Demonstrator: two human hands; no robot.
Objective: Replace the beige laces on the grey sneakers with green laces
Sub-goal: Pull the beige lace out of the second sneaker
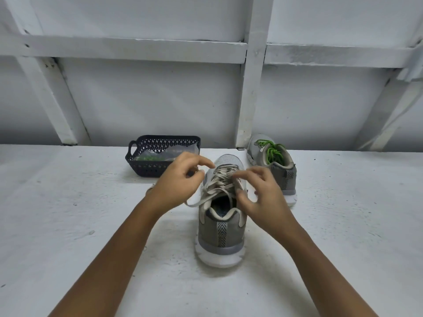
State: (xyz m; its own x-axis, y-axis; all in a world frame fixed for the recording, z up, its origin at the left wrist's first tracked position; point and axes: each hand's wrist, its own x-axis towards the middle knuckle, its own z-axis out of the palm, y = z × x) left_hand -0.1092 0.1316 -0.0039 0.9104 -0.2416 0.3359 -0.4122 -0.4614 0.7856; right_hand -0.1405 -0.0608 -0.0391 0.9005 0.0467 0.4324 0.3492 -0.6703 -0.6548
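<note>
Grey sneaker (220, 227) stands mid-table, beige laces (217, 182) pinched by the right hand (263, 196); left hand (176, 181) curls alongside (grip unclear). Open white table (68, 225) flanks it; basket (146, 167), green-laced sneaker (282, 176) hug the far edge.

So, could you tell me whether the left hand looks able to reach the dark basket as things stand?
Probably yes. The basket sits on the table just behind the left hand, with nothing between them; the hand would only need to move off the beige laces of the near sneaker.
</note>
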